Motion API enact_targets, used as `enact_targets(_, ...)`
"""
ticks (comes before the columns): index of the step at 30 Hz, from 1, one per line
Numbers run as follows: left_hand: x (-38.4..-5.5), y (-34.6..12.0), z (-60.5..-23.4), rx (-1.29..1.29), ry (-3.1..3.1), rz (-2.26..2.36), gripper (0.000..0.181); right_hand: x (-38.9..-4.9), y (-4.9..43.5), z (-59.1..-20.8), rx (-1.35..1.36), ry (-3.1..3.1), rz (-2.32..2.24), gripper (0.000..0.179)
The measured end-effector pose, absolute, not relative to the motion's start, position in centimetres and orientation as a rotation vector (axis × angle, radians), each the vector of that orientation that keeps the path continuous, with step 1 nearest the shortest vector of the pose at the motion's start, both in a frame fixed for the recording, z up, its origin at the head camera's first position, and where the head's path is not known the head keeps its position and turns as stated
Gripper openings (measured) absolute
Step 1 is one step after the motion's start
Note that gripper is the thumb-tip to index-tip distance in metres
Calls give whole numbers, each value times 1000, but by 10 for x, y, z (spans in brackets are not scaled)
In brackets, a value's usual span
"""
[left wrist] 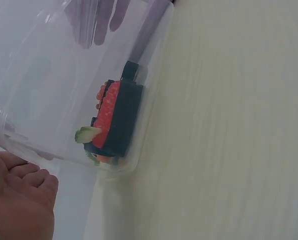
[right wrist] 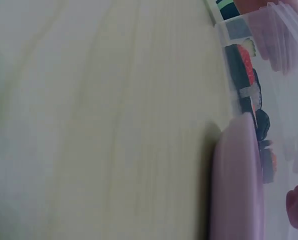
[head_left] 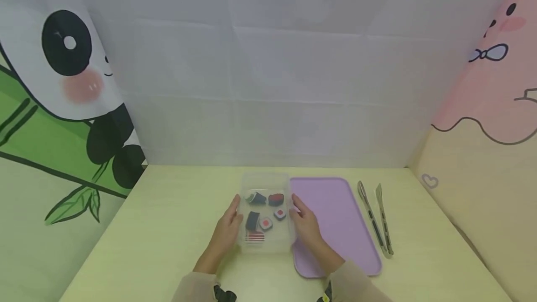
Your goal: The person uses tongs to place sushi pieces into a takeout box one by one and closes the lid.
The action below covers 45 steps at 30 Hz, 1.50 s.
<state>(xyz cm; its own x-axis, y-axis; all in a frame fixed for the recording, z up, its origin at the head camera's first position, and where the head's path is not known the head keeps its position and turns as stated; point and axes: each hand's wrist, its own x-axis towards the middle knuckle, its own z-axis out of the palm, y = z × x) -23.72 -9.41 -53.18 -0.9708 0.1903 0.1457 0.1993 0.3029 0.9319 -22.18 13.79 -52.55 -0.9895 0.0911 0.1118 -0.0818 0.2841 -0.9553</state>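
In the head view a clear plastic box (head_left: 268,243) is held upright on its contents between both hands, over the table and beside the purple tray. Several sushi pieces, among them a white roll with a pink centre (head_left: 265,223) and a red-topped dark one (head_left: 276,199), lie inside. My left hand (head_left: 224,232) grips the box's left side, my right hand (head_left: 308,227) its right. A dark-wrapped sushi piece with red topping (left wrist: 109,117) shows through the wall in the left wrist view. Some fingers are hidden behind the box.
The purple tray (head_left: 335,218) lies on the table, partly behind my right hand. To its right are slim metal tongs (head_left: 383,218), their arms apart at the far end. A white cloth (head_left: 268,69) stands behind the pale yellow table (head_left: 176,209), with printed cloths at both sides.
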Motion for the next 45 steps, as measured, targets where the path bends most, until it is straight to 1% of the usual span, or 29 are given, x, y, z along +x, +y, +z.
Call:
enact_targets(3, -237, -93, -529, -372, -2536, -1832, 59, -221, 134, -523, -13, -2469, 1710, 55)
enact_targets(6, -235, -90, -528, -372, -2568, -1821, 68, -219, 129, -519, -10, -2552, 1592, 60)
enact_targets(9, -233, -86, -529, -381, -2631, -1712, 73, -216, 125, -517, 23, -2619, 1496, 65)
enact_targets(15, -232, -84, -531, -411, -2683, -1532, 72, -212, 124, -517, 82, -2720, 1391, 72)
enact_targets(21, -233, -86, -534, -474, -2685, -1514, 72, -213, 127, -517, 143, -2753, 1350, 74)
enact_targets(27, -247, -92, -522, -496, -2742, -1575, 75, -229, 131, -512, 193, -2742, 1331, 73)
enact_targets(33, -266, -89, -514, -571, -2846, -1346, 71, -248, 130, -509, 252, -2812, 1298, 71)
enact_targets(36, -267, -88, -516, -568, -2866, -1343, 69, -249, 130, -510, 276, -2862, 1243, 70)
enact_targets(40, -271, -89, -512, -517, -2862, -1392, 72, -250, 131, -503, 286, -2845, 1238, 69)
enact_targets(45, -287, -92, -505, -471, -2830, -1441, 73, -265, 132, -494, 249, -2810, 1207, 70)
